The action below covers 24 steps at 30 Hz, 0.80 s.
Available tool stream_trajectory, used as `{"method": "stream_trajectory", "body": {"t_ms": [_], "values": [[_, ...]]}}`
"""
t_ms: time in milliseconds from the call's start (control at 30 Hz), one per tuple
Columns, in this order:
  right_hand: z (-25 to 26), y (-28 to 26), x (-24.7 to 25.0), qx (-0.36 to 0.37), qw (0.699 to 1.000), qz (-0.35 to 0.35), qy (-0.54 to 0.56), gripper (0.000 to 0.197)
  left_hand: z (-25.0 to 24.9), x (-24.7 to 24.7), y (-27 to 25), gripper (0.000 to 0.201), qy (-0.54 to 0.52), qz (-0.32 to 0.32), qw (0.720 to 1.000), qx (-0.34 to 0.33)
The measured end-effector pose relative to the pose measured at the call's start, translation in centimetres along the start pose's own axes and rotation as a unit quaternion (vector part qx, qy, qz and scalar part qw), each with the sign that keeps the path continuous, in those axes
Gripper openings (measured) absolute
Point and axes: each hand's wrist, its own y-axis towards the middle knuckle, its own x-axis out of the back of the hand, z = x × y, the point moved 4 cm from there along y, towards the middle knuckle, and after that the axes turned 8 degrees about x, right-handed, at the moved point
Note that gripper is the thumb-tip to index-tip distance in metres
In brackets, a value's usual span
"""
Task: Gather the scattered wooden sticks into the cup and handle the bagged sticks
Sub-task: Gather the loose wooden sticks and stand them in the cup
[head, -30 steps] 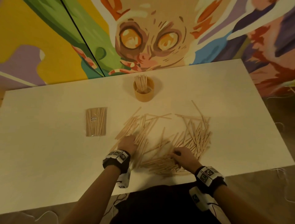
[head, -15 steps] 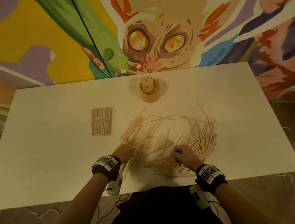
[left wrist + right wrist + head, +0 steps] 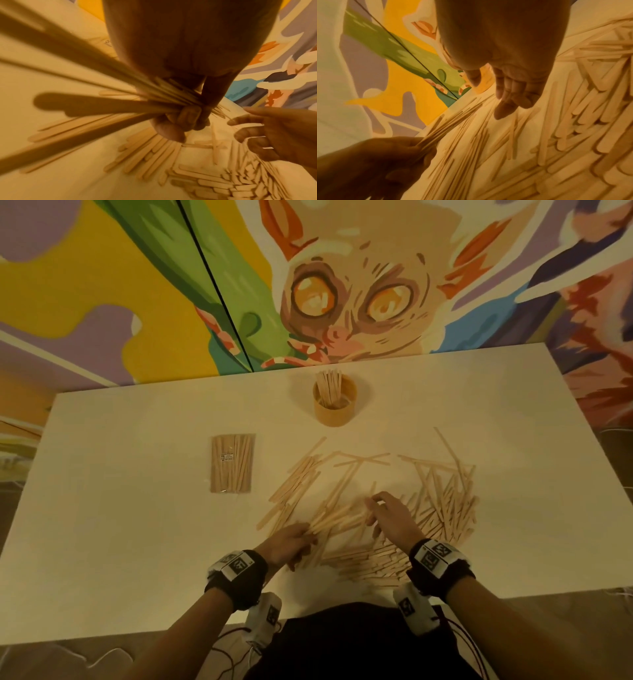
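Observation:
Many flat wooden sticks [image 3: 442,505] lie scattered over the near middle of the white table [image 3: 137,542]. My left hand [image 3: 291,542] grips a bundle of sticks [image 3: 337,518] [image 3: 106,105] lifted off the pile, its fingers curled round them. My right hand [image 3: 387,515] hovers just right of the bundle's far end with fingers spread and relaxed, holding nothing [image 3: 510,97]. A tan cup [image 3: 335,405] with several sticks standing in it sits at the back centre. The clear bag of sticks [image 3: 233,463] lies flat to the left.
A painted mural wall [image 3: 342,285] rises directly behind the table's far edge. The near table edge [image 3: 171,635] runs just in front of my body. Cables [image 3: 239,655] trail from the wrist cameras below it.
My left hand has closed round a bundle of sticks and lifted it. My right hand came off the pile and moved up toward the bundle's end. The camera tilted up.

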Motion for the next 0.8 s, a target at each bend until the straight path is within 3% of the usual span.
{"method": "stream_trajectory", "body": {"t_ms": [100, 233, 467, 800], "values": [[-0.1, 1.0, 0.6, -0.035, 0.998, -0.032, 0.037, 0.039, -0.4, -0.7, 0.1, 0.017, 0.004, 0.024, 1.0, -0.01], [0.6, 1.4, 0.4, -0.074, 0.991, 0.006, 0.113, 0.041, -1.0, -1.2, 0.5, 0.017, 0.021, 0.049, 0.998, -0.016], [2.2, 0.5, -0.5, -0.004, 0.991, 0.074, 0.112, 0.034, -2.5, -1.7, 1.6, 0.016, 0.041, 0.059, 0.997, -0.014], [3.2, 0.6, -1.1, 0.046, 0.993, 0.092, 0.064, 0.018, -3.9, -1.3, 2.2, 0.021, 0.091, 0.05, 0.994, -0.036]]}}
